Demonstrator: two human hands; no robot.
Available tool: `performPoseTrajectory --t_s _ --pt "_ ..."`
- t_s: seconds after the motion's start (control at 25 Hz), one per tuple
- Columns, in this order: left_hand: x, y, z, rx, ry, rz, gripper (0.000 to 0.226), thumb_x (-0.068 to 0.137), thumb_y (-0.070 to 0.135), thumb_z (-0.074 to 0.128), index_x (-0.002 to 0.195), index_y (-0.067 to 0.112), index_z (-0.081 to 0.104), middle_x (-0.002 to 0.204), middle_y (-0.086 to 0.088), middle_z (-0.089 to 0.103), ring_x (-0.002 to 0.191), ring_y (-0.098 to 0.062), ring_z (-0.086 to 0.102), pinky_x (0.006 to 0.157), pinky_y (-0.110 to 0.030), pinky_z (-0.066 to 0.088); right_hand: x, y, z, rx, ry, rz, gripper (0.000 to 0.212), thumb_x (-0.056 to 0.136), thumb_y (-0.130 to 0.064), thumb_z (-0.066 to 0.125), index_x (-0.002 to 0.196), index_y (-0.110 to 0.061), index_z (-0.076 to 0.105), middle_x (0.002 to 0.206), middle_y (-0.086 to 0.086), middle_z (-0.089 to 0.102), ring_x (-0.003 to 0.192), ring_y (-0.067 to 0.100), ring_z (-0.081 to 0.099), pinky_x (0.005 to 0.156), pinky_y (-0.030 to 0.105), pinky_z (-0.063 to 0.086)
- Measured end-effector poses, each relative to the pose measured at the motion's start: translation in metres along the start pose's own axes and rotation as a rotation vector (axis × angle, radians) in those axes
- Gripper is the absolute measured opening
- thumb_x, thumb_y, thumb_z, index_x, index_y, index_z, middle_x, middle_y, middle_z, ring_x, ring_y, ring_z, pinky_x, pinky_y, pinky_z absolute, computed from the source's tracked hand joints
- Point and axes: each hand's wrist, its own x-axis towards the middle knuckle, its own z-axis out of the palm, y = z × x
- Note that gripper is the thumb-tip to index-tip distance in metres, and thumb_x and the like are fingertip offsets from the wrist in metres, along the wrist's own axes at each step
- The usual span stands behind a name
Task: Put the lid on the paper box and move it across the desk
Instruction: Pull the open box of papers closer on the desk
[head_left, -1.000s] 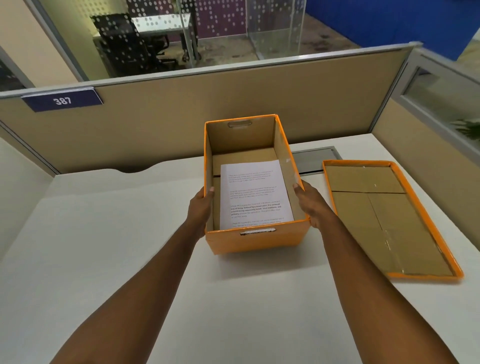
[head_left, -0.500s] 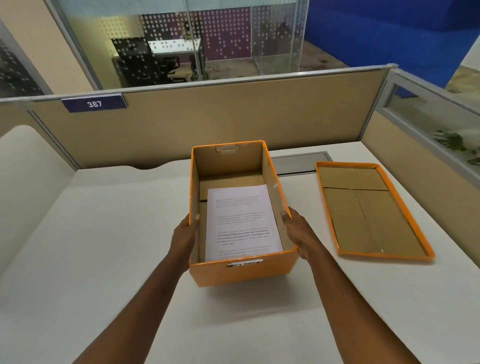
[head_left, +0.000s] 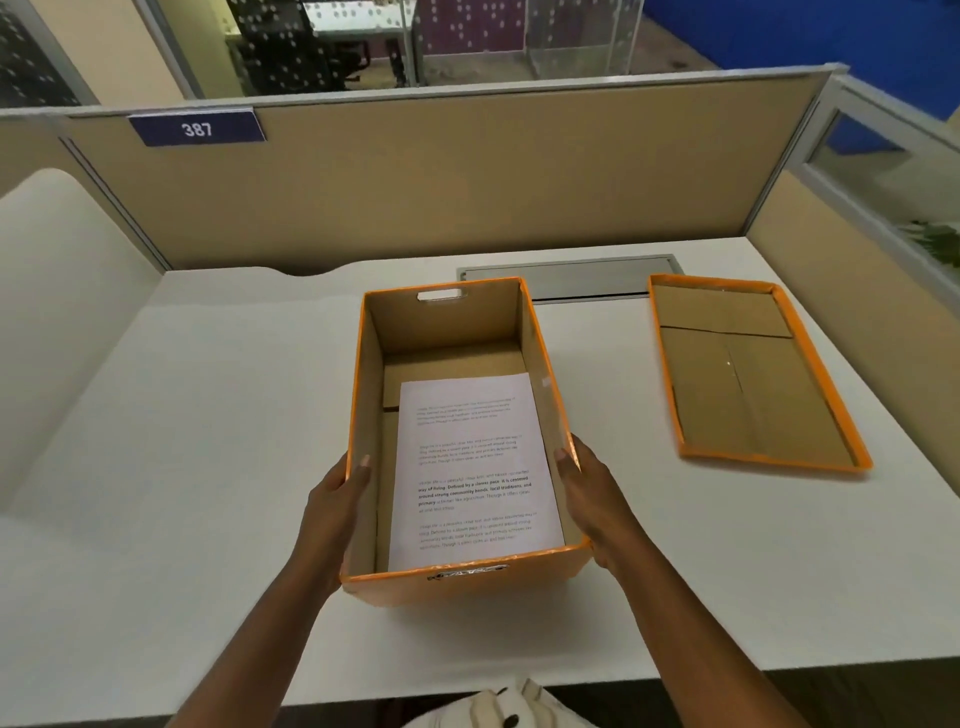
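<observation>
An orange paper box (head_left: 467, 584), open at the top, sits on the white desk (head_left: 208, 441) in front of me. A printed sheet of paper (head_left: 472, 467) lies flat inside it. My left hand (head_left: 332, 509) grips the box's left wall, thumb over the rim. My right hand (head_left: 597, 499) grips the right wall the same way. The orange lid (head_left: 748, 374) lies upside down on the desk to the right of the box, brown inside facing up, apart from both hands.
A grey cable hatch (head_left: 566, 278) is set into the desk behind the box. Beige partition walls (head_left: 467, 176) enclose the desk at the back and right, with a "387" plate (head_left: 197, 129). The desk's front edge is near my body.
The box, held in both hands, has come toward me, away from the back partition. The lid has stayed in place on the right.
</observation>
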Motion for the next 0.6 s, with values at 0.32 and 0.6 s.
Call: performPoseTrajectory --t_s 0.32,0.6 --pt "0.001 -0.010 -0.002 -0.010 -0.026 -0.006 0.051 0.093 0.049 0.045 0.139 0.027 0.045 0.145 -0.005 0.049 0.130 -0.029 0.046 0.103 -0.050 0.038 0.005 0.011 0.011 0.000 0.004 0.031 0.045 0.096 -0.043 0.032 0.139 -0.032 0.034 0.142 0.001 0.046 0.127 0.025 0.045 0.082 0.033 0.037" --pt "0.003 -0.015 0.002 0.014 0.007 -0.005 0.048 0.094 0.046 0.046 0.138 0.027 0.047 0.141 -0.004 0.053 0.110 -0.017 0.055 0.086 -0.036 0.045 0.005 0.014 0.013 -0.030 0.016 0.055 0.044 0.096 -0.043 0.029 0.140 -0.035 0.030 0.140 0.001 0.047 0.124 0.026 0.047 0.079 0.032 0.039"
